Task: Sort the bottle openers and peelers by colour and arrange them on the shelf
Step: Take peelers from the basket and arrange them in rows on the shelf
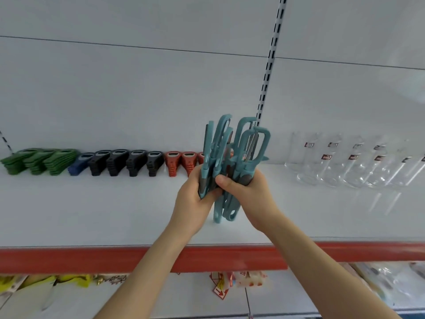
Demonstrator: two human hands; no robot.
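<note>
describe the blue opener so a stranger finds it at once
On the white shelf with the red front edge, look along the back. The blue opener sits between green stacks and black openers, the only dark blue in the row.

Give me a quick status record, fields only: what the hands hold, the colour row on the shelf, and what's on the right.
left hand: grips teal peelers, bundle upright
right hand: grips the same bundle
shelf row, left to right: green openers, blue opener, black openers, red openers
right of bundle: clear glass bottles
peelers placed: not yet
bundle touching shelf: cannot tell
</note>
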